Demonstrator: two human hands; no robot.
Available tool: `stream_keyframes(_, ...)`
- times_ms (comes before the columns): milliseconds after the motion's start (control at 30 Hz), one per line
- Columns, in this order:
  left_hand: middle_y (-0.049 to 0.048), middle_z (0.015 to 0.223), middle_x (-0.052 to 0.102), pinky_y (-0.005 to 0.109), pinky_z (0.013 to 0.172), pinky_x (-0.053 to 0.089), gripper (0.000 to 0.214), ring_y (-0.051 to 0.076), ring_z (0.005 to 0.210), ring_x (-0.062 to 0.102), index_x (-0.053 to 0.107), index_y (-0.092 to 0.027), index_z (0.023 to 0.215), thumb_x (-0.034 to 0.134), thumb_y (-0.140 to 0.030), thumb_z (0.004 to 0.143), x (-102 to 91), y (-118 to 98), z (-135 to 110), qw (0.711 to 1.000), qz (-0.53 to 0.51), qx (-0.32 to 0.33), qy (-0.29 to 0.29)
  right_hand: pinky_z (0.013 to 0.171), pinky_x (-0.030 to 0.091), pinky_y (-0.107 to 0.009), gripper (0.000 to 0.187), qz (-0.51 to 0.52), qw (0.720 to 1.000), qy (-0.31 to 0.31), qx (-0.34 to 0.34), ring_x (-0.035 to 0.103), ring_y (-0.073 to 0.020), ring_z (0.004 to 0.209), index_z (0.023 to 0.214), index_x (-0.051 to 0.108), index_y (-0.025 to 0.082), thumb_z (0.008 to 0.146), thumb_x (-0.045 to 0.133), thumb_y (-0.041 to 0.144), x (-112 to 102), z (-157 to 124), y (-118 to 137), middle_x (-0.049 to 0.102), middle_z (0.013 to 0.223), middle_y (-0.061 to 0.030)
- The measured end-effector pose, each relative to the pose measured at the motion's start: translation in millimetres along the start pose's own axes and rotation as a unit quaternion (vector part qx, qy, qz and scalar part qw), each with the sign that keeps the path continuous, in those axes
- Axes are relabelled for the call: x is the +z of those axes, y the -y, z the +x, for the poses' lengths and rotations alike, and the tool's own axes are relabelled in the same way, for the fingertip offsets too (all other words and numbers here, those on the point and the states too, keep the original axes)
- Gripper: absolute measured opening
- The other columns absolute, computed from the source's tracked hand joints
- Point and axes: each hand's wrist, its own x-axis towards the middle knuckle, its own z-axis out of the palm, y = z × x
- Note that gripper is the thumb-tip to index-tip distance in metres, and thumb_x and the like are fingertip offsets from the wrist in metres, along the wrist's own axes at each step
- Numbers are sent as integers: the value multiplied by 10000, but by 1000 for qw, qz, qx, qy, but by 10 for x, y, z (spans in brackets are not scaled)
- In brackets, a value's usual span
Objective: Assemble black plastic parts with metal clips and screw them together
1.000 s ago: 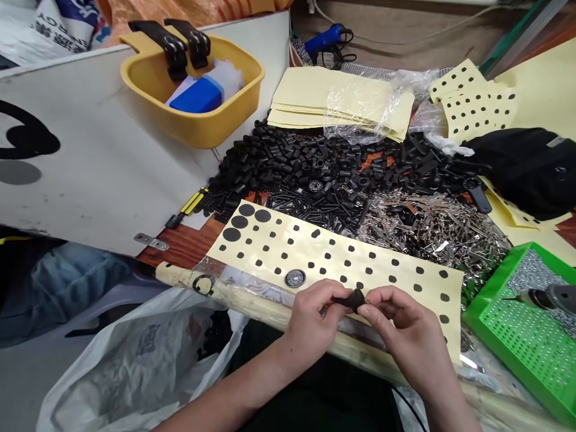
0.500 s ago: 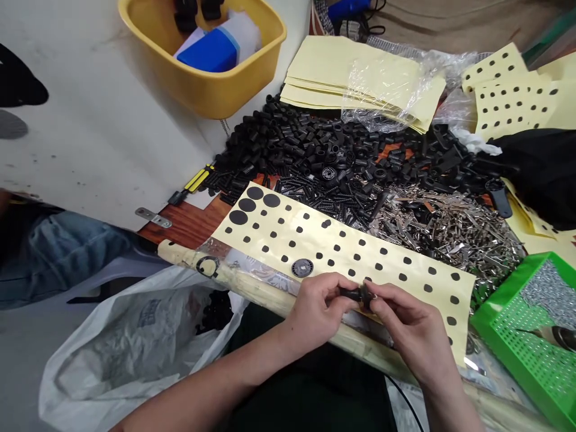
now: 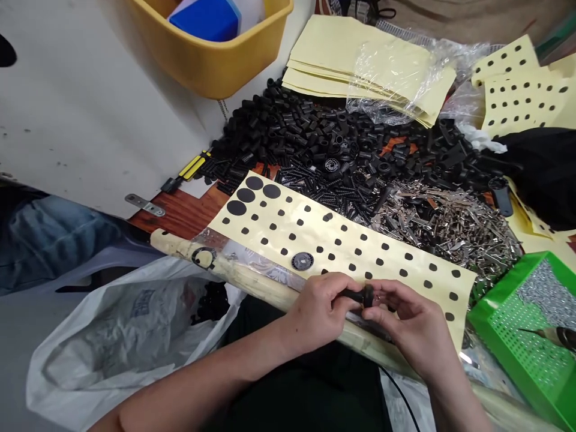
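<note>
Just over the front edge of the table, my left hand [image 3: 317, 309] is closed around the narrow shaft of a small black plastic part [image 3: 367, 296]. The wider round end of that part points right, where my right hand [image 3: 414, 327] pinches it between thumb and fingers. A tiny shiny bit shows by the right fingertips, too small to name. Beneath and behind both hands lies a yellow sheet [image 3: 288, 225] dotted with black stickers, with larger black circles at its left corner. On the sheet rests a flat round black disc [image 3: 302, 261], left of my hands.
Heaps of black plastic parts [image 3: 310, 129] and thin metal pieces [image 3: 468, 225] cover the table behind. At right, a green basket [image 3: 508, 336] holds small grey pieces and a pointed tool. A yellow bin [image 3: 216, 66], a yellow-handled tool [image 3: 193, 167] and a white bag [image 3: 112, 336] are at left.
The fingers of my right hand have shifted around the part's round end, with the thumb lower. My left hand keeps its hold. The view has moved slightly.
</note>
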Motion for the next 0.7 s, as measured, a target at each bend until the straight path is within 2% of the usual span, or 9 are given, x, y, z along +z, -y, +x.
stream_keyframes(200,37,787,715,263,680,516,224,161,705,660,647,-177,827,507,-26,739,-12,27,0,999,18,33,22,676,548,-326,228,-95,995,8,-41,647,-188,648,813,725,196,607,784,274,-34,15,30,709,707,-32)
stream_keyframes(333,33,758,706,258,670,511,216,164,691,660,641,-179,814,507,-28,737,-16,39,4,999,26,29,25,626,548,-288,235,-50,998,49,2,638,-171,626,799,716,192,593,797,268,-46,46,33,695,685,-20)
stream_keyframes(433,37,762,704,256,670,511,215,164,697,658,645,-168,810,519,-20,718,-21,38,18,1000,13,13,23,628,551,-286,237,-47,998,47,3,640,-169,630,818,718,190,604,788,265,-30,52,43,697,695,-22)
stream_keyframes(533,29,762,698,246,645,510,179,157,696,650,652,-165,792,553,-40,711,-36,1,45,998,-48,-35,32,668,555,-316,239,-69,997,20,-25,645,-179,650,832,721,192,612,779,266,-17,42,51,708,721,-33)
stream_keyframes(600,16,731,681,230,605,502,132,145,674,639,642,-164,764,577,-65,708,-55,-54,68,988,-124,-87,42,672,556,-328,247,-61,997,17,-32,649,-187,665,828,722,194,606,789,277,-27,37,56,716,742,-40)
stream_keyframes(700,-13,657,645,209,561,480,117,112,595,609,614,-159,771,621,-83,682,-89,-158,105,946,-262,-178,66,677,563,-336,281,-49,997,15,-56,649,-188,680,884,725,197,622,791,273,-75,32,82,727,800,-52)
